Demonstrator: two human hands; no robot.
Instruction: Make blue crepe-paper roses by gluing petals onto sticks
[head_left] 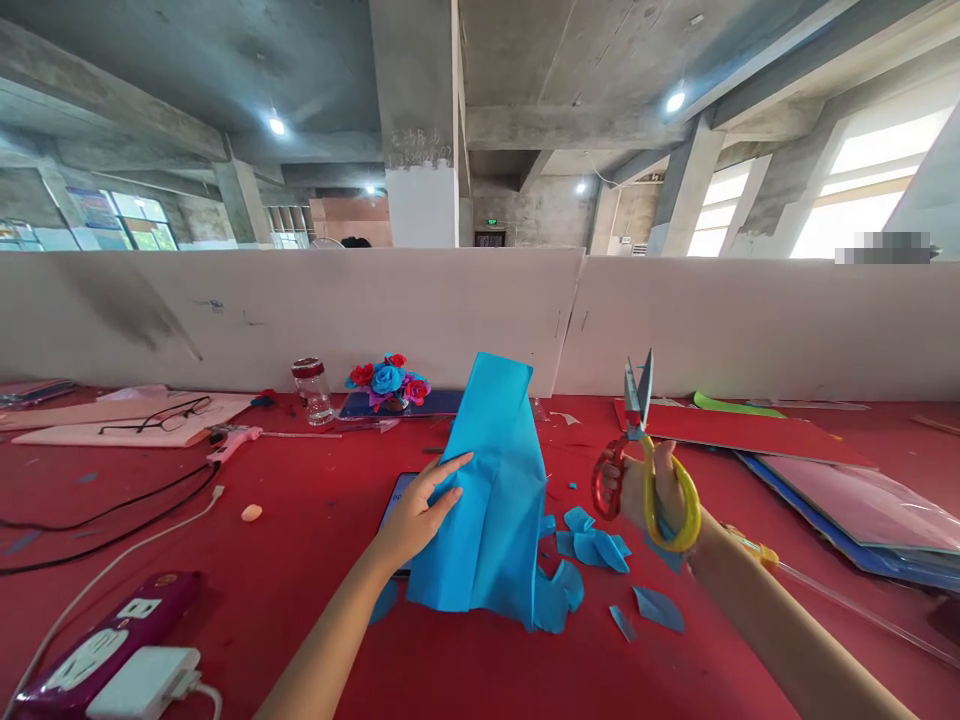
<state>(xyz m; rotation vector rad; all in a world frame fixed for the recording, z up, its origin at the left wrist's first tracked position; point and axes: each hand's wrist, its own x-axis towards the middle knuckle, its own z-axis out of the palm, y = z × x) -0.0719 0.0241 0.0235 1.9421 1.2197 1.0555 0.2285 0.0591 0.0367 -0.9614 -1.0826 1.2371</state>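
A long sheet of creased blue paper (495, 480) is held up in front of me, with folds running down it. My left hand (420, 510) grips its left edge, thumb and index finger showing on the near face. To the right, my right hand (652, 490) is closed around scissors (637, 405) with one red and one yellow handle loop. The scissor blades point upward, slightly apart, and do not touch the paper. Cut blue paper scraps (596, 545) lie on the red table between the sheet and my right arm. A phone (399, 500) is partly hidden behind the sheet.
Paper flowers (388, 380) and a glass jar (313, 392) stand near the white partition (337, 310). Eyeglasses (161, 415), cables and a purple power strip (112, 640) are on the left. Stacked coloured sheets (862, 500) and a glue gun (750, 545) lie right.
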